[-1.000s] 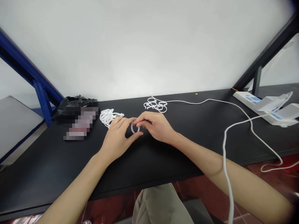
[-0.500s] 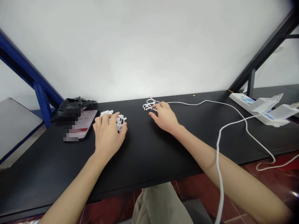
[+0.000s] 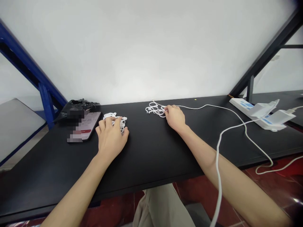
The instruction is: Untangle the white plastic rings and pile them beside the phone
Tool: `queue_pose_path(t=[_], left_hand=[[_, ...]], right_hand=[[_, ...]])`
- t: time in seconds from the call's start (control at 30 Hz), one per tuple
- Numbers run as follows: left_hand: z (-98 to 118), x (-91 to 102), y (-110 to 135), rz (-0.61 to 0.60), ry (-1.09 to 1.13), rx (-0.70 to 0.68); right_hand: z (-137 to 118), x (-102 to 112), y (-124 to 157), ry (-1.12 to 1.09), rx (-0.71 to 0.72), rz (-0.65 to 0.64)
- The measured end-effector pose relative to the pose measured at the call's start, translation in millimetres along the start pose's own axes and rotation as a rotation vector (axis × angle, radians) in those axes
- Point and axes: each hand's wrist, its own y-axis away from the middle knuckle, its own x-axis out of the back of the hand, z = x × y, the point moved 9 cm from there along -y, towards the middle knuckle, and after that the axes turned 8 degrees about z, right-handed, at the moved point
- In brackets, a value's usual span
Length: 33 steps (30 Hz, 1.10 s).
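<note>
Head view: two heaps of white loops are seen on a black table (image 3: 146, 160), one left of centre in the frame, one just above centre.
Left hand: the left hand (image 3: 110, 132), left of centre, is held palm down and half spread over the left heap (image 3: 123, 121), thumb set apart from the fingers; no closed grasp is seen.
Right hand: the right hand (image 3: 175, 117), right of centre, is bent at the fingers by the right edge of the right heap (image 3: 153, 108); whether a loop is pinched cannot be told, as the fingertips are partly hidden.
Tangle risk: the loops are overlapped in both heaps, so several could be dragged along if one were lifted carelessly.
Thin cord: a thin white cord (image 3: 205, 105) is run up to the right heap, so a loop could be snagged on its end.
Thick cable: a white cable (image 3: 218, 157), lower right, is seen across the right forearm; if caught by an arm movement, the power strip (image 3: 241, 105) at far right could be tugged.
Phone side: a phone (image 3: 91, 122) and a black plastic bag (image 3: 81, 103) are placed left of the left heap; loops could be pushed against the phone by a wide sweep.
</note>
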Motion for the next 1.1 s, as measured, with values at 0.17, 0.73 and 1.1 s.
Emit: queue_pose_path(t=[0.17,0.73,1.1], left_hand=[[4.9,2.7,0.0,0.041,0.073,-0.045],[41.3,18.1,6.5,0.109,0.444,-0.421],[46.1,19.8,7.2,0.039,0.533,-0.436]], right_hand=[[-24.9,29.7,4.4,-0.156,0.129,0.182],[-102.1,35.3,54.6,-0.81,0.518,0.015],[-106.3,30.6,57.4,-0.983,0.401,-0.203]])
